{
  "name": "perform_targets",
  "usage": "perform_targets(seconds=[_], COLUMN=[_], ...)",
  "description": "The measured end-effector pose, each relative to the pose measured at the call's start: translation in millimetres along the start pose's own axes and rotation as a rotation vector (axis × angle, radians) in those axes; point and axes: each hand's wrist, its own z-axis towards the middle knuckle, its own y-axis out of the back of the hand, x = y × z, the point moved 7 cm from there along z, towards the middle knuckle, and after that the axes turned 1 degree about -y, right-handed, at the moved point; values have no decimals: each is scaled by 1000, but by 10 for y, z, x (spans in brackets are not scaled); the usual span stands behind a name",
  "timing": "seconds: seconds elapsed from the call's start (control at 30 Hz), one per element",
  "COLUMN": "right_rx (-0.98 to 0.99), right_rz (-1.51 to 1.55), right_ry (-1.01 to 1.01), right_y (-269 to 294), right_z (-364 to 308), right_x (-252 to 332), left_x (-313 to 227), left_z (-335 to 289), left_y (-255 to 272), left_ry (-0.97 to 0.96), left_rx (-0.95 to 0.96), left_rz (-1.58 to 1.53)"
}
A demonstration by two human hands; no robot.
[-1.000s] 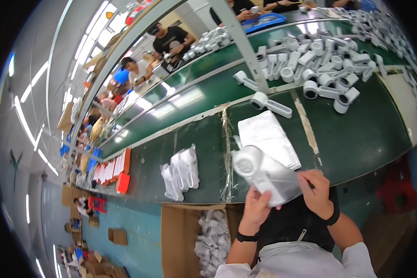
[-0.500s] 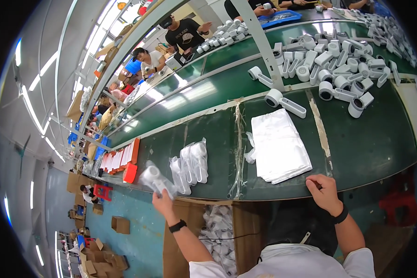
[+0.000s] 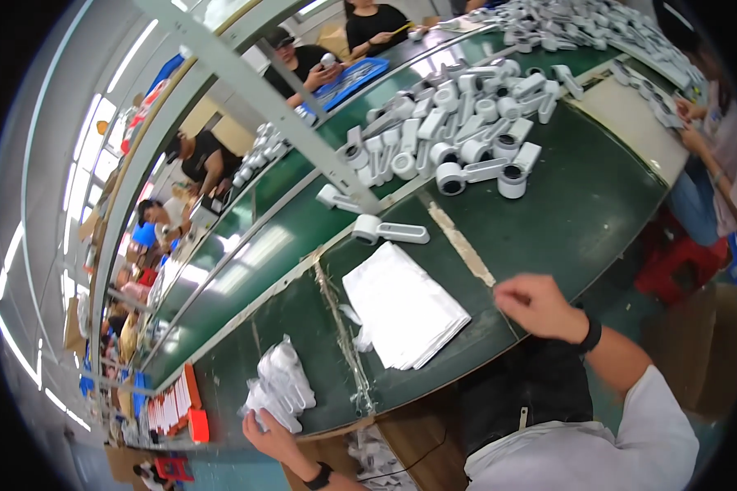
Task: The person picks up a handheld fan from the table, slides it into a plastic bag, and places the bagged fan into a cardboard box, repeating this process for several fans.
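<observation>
My left hand (image 3: 272,442) is at the table's front edge, thumb and fingers apart, touching the near end of a small group of white round-headed handheld devices in clear plastic bags (image 3: 285,378). My right hand (image 3: 540,306) hovers over the front edge, right of the white bag stack, with its fingers curled together and nothing visible in them. A flat stack of white plastic bags (image 3: 403,304) lies between my hands. Beyond it sits a single unbagged white handheld device (image 3: 390,231). A large heap of the same unbagged devices (image 3: 458,123) covers the table further back.
An orange-red tray (image 3: 176,401) of white slips and a red box (image 3: 198,425) stand at the left. A metal post (image 3: 303,123) rises beyond the table. Below the edge is a carton (image 3: 413,438) with bagged devices. Co-workers sit across and at right, near red stools (image 3: 681,260).
My left hand has brought the bagged device to the group and loosened its fingers there. My right hand stays curled near the edge. The view has swung to the right.
</observation>
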Motion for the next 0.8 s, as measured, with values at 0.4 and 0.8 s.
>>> perform_targets(seconds=[0.4,0.8], right_rx=[-232,87], right_rz=[-1085,-1023], right_ry=[97,42], right_y=[1264,1219], right_z=[1431,1357], right_x=[-1090,-1083], left_x=[-2700,-2630], left_z=[-1327,-1280], left_y=[-845,-1083], left_ry=[-681,-602], left_rx=[583,606], left_rz=[-418,-401])
